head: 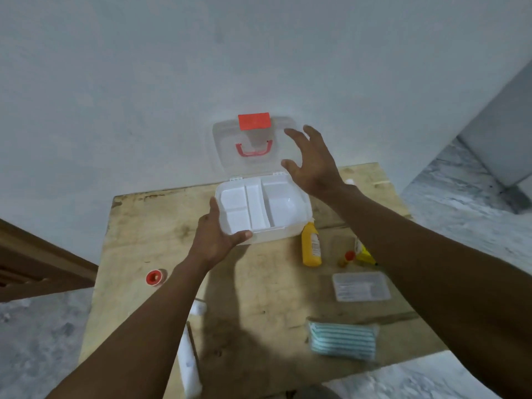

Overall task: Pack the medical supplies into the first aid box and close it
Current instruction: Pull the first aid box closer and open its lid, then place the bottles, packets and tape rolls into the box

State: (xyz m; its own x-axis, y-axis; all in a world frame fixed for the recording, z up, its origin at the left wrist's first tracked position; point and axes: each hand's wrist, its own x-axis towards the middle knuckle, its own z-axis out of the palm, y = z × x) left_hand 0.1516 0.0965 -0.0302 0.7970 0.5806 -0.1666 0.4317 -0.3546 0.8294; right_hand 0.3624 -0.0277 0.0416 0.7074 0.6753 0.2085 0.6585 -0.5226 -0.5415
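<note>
At the far edge of the wooden table (253, 286), against the wall:

- First aid box (277, 233), white, standing open. The inner tray shows several compartments.
- Clear lid (226, 139), raised upright at the back, with a red latch (254, 121) at its top edge and a red handle (254, 150) below it.
- Left hand (213, 240), gripping the box at its near left corner. The thumb lies along the front rim and the fingers run up the left side.
- Right hand (313, 165), fingers spread and holding nothing, raised over the box's far right corner beside the lid's right edge. Contact with the lid cannot be told.

Loose on the table, all outside the box:

- Yellow bottle (311, 246), lying just beside the box's near right corner.
- Small red-capped bottle (347, 258) and yellow tube (364, 251), to the right of the yellow bottle.
- Clear plastic case (361, 286), nearer the person.
- Packet of striped masks (342, 339), near the front edge.
- Red tape roll (155, 277), well to the left.
- Long white packet (188, 361), partly hidden by the left forearm.
</note>
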